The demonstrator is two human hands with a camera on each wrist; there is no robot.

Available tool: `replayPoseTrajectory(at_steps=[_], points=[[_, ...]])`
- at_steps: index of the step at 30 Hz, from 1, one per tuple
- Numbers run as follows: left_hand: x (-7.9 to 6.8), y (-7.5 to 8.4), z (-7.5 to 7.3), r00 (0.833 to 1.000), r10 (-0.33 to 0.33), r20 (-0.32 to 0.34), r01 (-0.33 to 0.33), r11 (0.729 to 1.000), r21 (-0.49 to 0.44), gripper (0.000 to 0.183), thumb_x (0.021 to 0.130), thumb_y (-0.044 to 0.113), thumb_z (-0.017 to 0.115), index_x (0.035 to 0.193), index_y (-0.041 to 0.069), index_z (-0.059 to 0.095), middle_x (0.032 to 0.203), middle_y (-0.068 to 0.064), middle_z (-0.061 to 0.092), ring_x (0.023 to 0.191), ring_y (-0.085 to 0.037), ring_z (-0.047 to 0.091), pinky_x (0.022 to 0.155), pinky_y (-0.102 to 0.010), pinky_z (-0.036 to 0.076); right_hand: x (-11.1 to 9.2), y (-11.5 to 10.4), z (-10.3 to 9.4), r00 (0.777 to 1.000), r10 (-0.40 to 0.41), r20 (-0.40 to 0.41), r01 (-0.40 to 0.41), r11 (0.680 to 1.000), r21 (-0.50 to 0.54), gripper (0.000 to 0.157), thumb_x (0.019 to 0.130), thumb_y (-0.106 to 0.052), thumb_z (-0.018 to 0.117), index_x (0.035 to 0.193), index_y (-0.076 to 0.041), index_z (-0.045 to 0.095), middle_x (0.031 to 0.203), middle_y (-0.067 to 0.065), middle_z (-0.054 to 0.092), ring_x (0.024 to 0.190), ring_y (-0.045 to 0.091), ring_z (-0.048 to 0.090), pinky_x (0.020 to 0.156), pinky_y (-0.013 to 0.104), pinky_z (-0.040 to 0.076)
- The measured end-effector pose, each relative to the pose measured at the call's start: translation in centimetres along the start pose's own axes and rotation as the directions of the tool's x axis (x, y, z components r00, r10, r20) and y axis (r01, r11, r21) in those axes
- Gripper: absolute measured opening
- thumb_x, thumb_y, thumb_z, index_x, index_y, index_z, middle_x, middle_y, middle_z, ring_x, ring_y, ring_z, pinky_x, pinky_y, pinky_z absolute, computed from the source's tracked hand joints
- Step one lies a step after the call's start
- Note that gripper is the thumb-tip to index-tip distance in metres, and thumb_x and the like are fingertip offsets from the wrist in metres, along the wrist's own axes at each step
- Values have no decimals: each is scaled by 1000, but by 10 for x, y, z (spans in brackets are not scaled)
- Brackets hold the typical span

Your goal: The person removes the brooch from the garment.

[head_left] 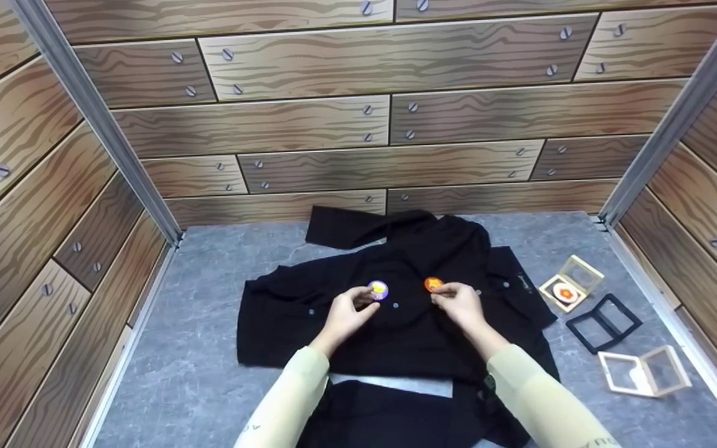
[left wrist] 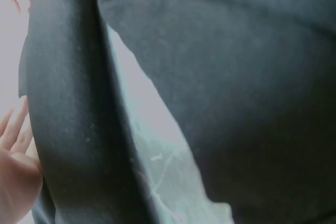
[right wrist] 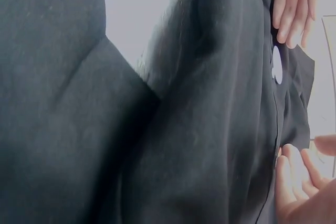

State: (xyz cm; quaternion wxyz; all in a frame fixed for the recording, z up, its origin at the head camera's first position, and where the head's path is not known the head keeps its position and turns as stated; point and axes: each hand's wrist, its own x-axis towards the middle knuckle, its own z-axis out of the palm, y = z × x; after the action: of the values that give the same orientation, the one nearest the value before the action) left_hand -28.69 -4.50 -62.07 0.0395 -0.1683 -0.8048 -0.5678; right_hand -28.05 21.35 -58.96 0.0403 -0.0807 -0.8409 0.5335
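A black shirt [head_left: 340, 336] with several small buttons lies spread on the grey table. In the head view my left hand [head_left: 346, 311] pinches the lower left edge of a round purple and yellow badge [head_left: 379, 290] above the cloth. My right hand [head_left: 463, 306] holds the lower right edge of a round orange badge [head_left: 432, 284], level with the other badge. The right wrist view shows the left hand [right wrist: 294, 6] beside a pale badge [right wrist: 277, 65] seen at a slant. Dark cloth [left wrist: 79, 103] fills most of the left wrist view, with part of the left hand [left wrist: 18, 174] at its edge.
At the right lie a gold-edged case [head_left: 554, 291], open, with a white and red-orange badge [head_left: 565, 292] in it, a black hinged frame [head_left: 573, 323], and a pale open case [head_left: 656, 393] holding a white piece. Wood-patterned walls [head_left: 296, 68] enclose the grey table [head_left: 165, 348].
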Motion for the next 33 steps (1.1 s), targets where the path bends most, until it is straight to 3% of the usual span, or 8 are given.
replayPoseTrajectory(at_steps=[4,11,15,22,29,33], points=[[1,-1,-1,1000,-14,-21,14,1000,-3,39,92,2,74,124,-18,66,113,-32,76,110,-45,75,101,-51,59,-1,-2,7,1000,-8,5,8,1000,-10,17,86,2,77,100,11,78,93,20,81,72,4,69,68,12,51],[3,-2,-3,999,-39,-34,39,999,-3,41,92,3,75,125,-18,65,122,-34,72,114,-47,73,103,-53,58,-3,-6,17,999,-22,50,23,999,-23,22,88,1,77,108,11,77,104,25,80,98,34,79,82,21,59],[3,-3,-3,998,-50,-48,51,998,25,43,91,4,75,127,-18,64,126,-35,71,116,-47,72,103,-54,57,-3,-8,22,997,-33,74,34,999,-15,27,89,1,77,114,11,75,110,25,79,101,35,79,85,22,59],[8,-4,-5,995,-62,-73,64,998,22,42,91,0,74,126,-20,63,125,-36,71,116,-49,72,102,-54,58,-1,-10,29,992,-76,97,78,997,-20,30,89,2,75,118,12,74,114,26,78,107,38,78,94,36,62],[11,-6,-6,990,-101,-94,102,995,9,42,92,0,73,128,-19,63,124,-35,72,116,-48,72,102,-52,59,0,-14,40,987,-100,122,98,995,24,35,90,3,75,123,13,71,117,28,77,109,40,77,95,35,62],[13,-7,-5,989,-108,-100,108,994,-2,43,92,1,74,128,-20,63,124,-35,71,115,-47,72,101,-51,59,1,-16,48,982,-110,156,103,993,48,38,91,3,74,126,15,68,122,30,75,114,43,75,99,41,61]])
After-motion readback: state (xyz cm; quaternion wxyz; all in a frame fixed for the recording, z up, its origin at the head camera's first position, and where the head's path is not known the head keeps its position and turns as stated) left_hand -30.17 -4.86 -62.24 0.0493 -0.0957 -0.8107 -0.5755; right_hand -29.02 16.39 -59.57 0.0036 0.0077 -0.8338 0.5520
